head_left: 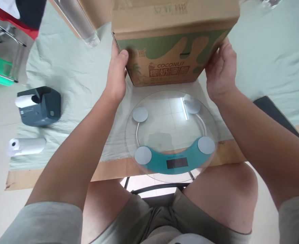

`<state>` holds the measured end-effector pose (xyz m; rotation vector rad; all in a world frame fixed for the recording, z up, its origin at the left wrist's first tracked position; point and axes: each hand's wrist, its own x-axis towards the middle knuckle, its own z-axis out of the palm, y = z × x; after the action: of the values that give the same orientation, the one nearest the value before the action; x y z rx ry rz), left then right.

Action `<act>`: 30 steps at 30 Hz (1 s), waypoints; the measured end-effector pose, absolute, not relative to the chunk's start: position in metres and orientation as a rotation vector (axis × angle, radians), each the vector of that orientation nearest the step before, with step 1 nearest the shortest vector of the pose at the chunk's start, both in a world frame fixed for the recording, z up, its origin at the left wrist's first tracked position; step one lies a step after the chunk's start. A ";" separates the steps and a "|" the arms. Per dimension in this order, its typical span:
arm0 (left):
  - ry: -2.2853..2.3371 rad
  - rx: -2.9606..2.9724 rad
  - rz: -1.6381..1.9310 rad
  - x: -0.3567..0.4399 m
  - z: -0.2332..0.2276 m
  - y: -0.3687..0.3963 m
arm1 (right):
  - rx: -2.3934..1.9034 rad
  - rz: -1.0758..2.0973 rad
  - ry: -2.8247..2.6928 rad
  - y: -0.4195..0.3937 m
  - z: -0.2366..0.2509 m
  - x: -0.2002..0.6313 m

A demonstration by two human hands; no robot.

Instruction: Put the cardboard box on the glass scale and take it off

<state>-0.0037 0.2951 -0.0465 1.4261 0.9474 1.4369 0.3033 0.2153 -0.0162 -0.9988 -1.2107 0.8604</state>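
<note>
A brown and green cardboard box printed "COCONUT" stands on the cloth-covered table just behind a round glass scale. My left hand grips the box's left lower corner, thumb on its front face. My right hand clasps the box's right side. The scale has a teal curved band with a dark display at its near edge and several round grey pads. It lies flat between my forearms, and its near rim juts past the table's front edge.
A dark grey label printer with a white paper roll sits at the left, and a loose paper roll lies nearer. A clear plastic bottle lies at the back left. A black flat object rests at right. Pale green cloth covers the table.
</note>
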 end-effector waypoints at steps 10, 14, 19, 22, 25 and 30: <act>1.236 1.177 1.511 -0.038 -0.013 0.091 | -1.159 0.590 -0.669 0.056 -0.030 0.322; 1.314 1.138 1.428 -0.038 -0.032 0.060 | -1.159 0.632 -0.665 0.040 -0.044 0.322; 1.404 1.196 1.322 -0.039 -0.039 0.059 | -1.222 0.587 -0.729 0.041 -0.045 0.314; 1.429 1.216 1.287 -0.037 -0.035 0.058 | -1.240 0.587 -0.758 0.040 -0.046 0.313; 1.451 1.233 1.252 -0.035 -0.033 0.056 | -1.253 0.577 -0.773 0.039 -0.047 0.314; 1.468 1.250 1.212 -0.035 -0.032 0.057 | -1.286 0.572 -0.788 0.039 -0.045 0.313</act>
<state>-0.0353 0.0570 -0.0324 1.2499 1.4679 1.2122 0.3134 0.0391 -0.0453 -1.2861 -0.7876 0.5721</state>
